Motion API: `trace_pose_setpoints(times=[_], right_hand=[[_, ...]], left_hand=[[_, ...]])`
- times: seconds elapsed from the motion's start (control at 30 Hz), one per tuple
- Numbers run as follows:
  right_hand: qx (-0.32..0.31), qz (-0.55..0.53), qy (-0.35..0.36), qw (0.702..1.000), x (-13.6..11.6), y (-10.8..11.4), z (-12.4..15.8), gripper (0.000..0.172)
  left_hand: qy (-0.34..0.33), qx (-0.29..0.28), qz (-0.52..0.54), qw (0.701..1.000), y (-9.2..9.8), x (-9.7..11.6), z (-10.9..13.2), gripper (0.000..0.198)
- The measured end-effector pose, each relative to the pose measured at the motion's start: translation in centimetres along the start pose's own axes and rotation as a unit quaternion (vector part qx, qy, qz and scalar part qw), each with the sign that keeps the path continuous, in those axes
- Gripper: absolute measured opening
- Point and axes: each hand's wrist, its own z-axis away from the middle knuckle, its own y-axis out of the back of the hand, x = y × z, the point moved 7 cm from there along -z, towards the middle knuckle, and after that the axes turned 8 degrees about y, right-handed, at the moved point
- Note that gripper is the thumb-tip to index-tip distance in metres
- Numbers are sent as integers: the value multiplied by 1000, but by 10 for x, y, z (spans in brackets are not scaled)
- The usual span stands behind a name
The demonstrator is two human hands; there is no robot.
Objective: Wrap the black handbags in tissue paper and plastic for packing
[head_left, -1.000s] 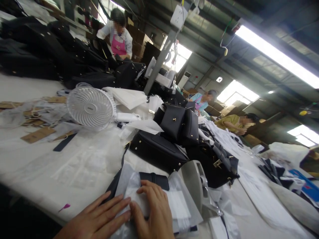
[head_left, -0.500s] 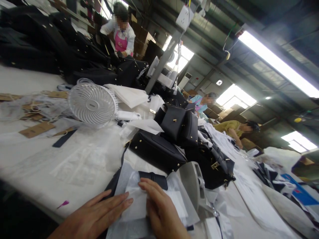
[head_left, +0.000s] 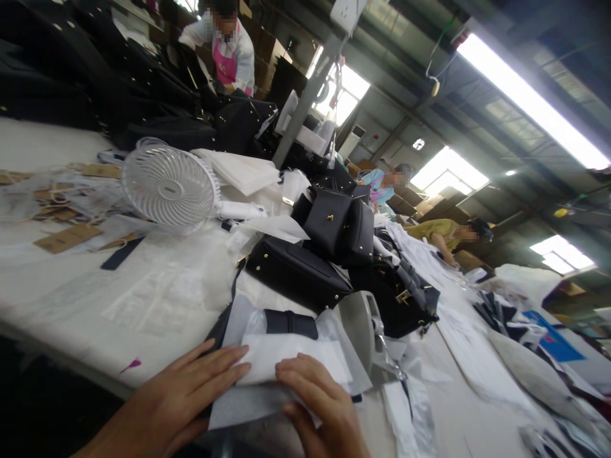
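My left hand [head_left: 191, 388] lies flat with fingers stretched out on the left side of a white paper sheet [head_left: 291, 357]. My right hand [head_left: 322, 397] rests on the sheet's right part, its fingers extended and thumb apart. Under the white paper is a larger translucent sheet [head_left: 262, 404]. A dark folded leather piece with a narrow band [head_left: 291, 323] sticks out beyond the paper's far edge; the rest of it is covered. Just right of the sheets stands a grey tape-dispenser-like thing [head_left: 356, 331].
Black handbags [head_left: 296, 270] are heaped beyond the sheets. A white fan [head_left: 169, 184] lies at the left beside brown tags [head_left: 69, 236]. More black bags [head_left: 157, 108] fill the far left. A person in a pink apron [head_left: 226, 63] and other people work further back.
My right hand has drawn back toward me, uncovering more of the white paper and the dark leather piece. My left hand stays on the left side. The camera view has shifted slightly.
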Motion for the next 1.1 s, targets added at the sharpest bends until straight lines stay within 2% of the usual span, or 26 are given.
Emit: trace_pose_setpoints(times=[0.07,0.13,0.27,0.4,0.53,0.6,0.7,0.8,0.87,0.97,1.03,1.1], right_hand=[[-26,75,58,995,-7,-11,11,42],[-27,123,88,988,-11,-22,16,47],[65,160,62,983,-14,-29,13,25],[161,182,49,969,-19,-35,15,21],[211,223,55,950,-23,-44,26,20],[217,233,69,945,-27,-47,30,22],[229,231,73,943,-29,-47,32,25],[226,231,75,943,-29,-48,31,23],[219,235,83,943,-29,-49,30,23],[226,246,89,938,-29,-48,28,25],[220,261,88,936,-29,-47,26,27],[193,273,87,938,-28,-48,22,30]], left_hand=[[-20,10,-17,1000,2,3,1,66],[-32,7,-17,999,4,5,0,65],[-10,21,-1,1000,14,6,-3,68],[-2,52,-16,999,27,9,-7,79],[7,59,-28,998,38,5,-13,60],[-14,34,-10,999,38,3,-16,51],[-53,-7,35,998,33,-1,-19,47],[-48,-27,65,996,30,-13,-22,45],[-54,-40,67,996,30,-20,-26,49],[-114,-71,36,990,32,-22,-30,62],[-148,-87,14,985,31,-22,-29,64],[-150,-86,15,985,32,-23,-28,62]])
